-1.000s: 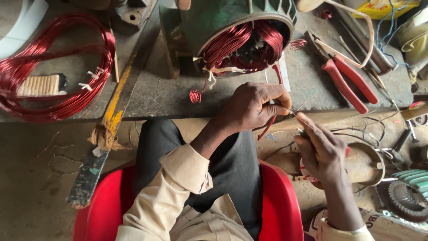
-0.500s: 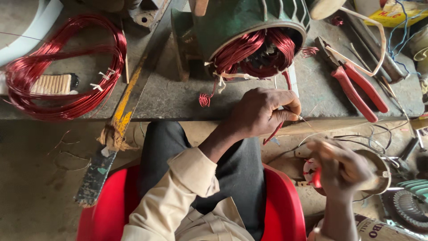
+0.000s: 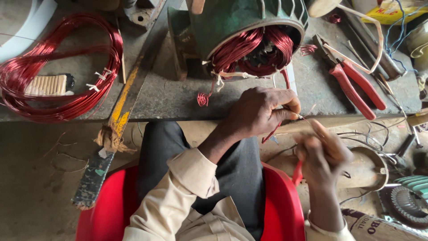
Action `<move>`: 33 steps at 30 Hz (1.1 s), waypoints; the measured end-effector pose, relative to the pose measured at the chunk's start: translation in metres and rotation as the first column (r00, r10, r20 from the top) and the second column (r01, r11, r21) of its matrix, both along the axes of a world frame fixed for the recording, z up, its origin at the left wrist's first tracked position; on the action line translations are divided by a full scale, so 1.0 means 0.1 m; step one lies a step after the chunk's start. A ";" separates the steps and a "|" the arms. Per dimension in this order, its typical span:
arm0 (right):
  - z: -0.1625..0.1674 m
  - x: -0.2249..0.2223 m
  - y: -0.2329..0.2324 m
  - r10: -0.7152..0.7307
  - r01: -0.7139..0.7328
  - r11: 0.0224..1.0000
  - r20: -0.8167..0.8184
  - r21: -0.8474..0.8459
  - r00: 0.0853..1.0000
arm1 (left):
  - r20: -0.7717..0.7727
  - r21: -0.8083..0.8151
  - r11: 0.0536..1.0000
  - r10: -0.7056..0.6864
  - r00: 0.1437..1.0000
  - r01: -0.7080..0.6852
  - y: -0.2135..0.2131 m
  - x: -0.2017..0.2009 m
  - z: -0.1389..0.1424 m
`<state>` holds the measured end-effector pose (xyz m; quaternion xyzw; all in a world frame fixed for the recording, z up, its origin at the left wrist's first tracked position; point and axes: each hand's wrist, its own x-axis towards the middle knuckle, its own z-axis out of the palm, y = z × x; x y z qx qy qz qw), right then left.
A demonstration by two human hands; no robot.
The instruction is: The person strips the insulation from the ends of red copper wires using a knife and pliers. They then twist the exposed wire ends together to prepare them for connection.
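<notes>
**Wire end being worked at bench edge, below the stator**

Left hand is closed in a pinch on a thin red winding wire at the near edge of the workbench; the wire runs up toward the red coils in the green motor stator, just beyond the hand. Right hand is motion-blurred, fingers curled around something small and red; can't tell what, or how tight.

My read on doing this well: keep the pinch close to the wire tip so it doesn't whip, support against the bench edge, avoid kinking the strand.

Containers: the stator housing holds the wound red coils with pale ties at its mouth. A round metal dish sits lower right; contents not readable. Loose red wire coil far left, red-handled pliers right.
</notes>
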<state>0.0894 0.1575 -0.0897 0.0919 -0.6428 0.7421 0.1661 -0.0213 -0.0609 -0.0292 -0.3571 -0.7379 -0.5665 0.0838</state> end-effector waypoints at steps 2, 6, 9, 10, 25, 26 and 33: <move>0.09 0.18 0.04 -0.021 0.018 0.996 -0.031 -0.091 0.999 | -0.003 -0.021 1.000 0.013 1.000 -0.013 0.01 -0.02 -0.01; 0.23 0.44 -0.09 -0.122 0.142 0.983 0.166 -0.115 0.979 | -0.019 -0.031 0.999 0.023 1.000 -0.024 0.04 0.00 -0.04; 0.18 0.34 -0.39 0.042 0.043 0.947 0.255 -0.318 0.966 | -0.034 -0.029 0.999 0.041 0.999 -0.042 0.05 0.04 -0.04; 0.14 0.26 -0.49 0.061 0.050 0.911 0.255 -0.409 0.965 | -0.035 -0.020 0.999 0.043 0.998 -0.044 0.05 0.05 -0.03; 0.13 0.25 -0.23 -0.302 0.327 0.944 0.264 -0.055 0.916 | -0.076 -0.053 0.997 0.060 0.995 -0.064 0.07 0.06 -0.03; 0.09 0.16 -0.26 -0.334 0.324 0.942 0.149 0.087 0.931 | -0.069 -0.048 0.997 0.058 0.996 -0.061 0.07 0.06 -0.03; -0.03 -0.11 -0.26 -0.419 0.446 0.775 -0.165 0.447 0.893 | -0.052 -0.021 0.998 0.054 0.997 -0.056 0.03 0.07 0.00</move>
